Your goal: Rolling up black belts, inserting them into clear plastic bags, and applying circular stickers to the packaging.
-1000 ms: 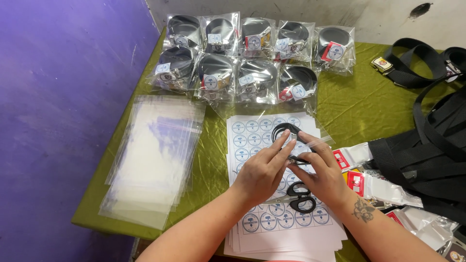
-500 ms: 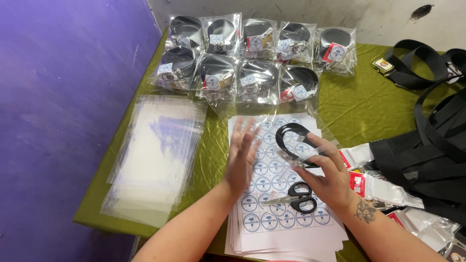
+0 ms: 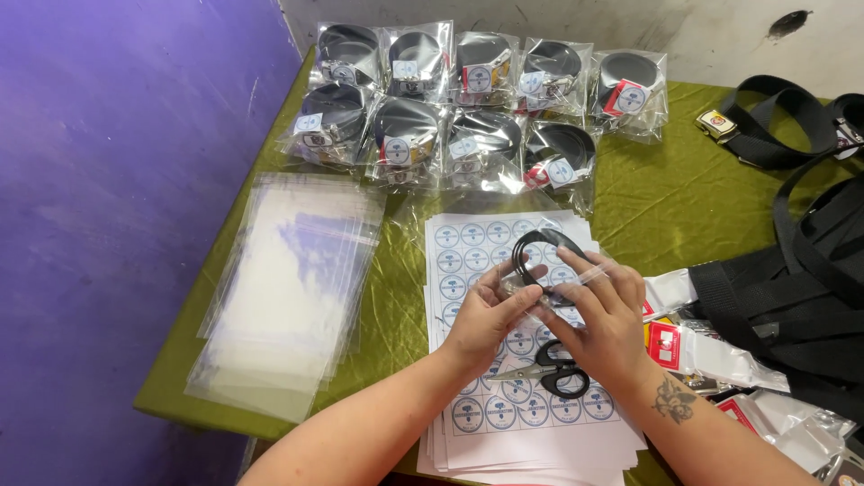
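Note:
Both my hands hold a clear plastic bag with a coiled black belt (image 3: 543,254) inside, just above a stack of round-sticker sheets (image 3: 477,247). My left hand (image 3: 481,317) pinches the bag's left lower edge. My right hand (image 3: 603,315) grips its right side, fingers over the plastic. Black-handled scissors (image 3: 551,371) lie on the sheets under my hands.
Several bagged belts (image 3: 468,99) lie in two rows at the back of the green cloth table (image 3: 684,198). A stack of empty clear bags (image 3: 288,288) lies at the left. Loose black belts (image 3: 792,261) and small red-and-white packets (image 3: 693,346) lie at the right.
My left hand had lifted off and lain flat on the sticker sheets; it has come back to the bagged belt, which both hands now hold.

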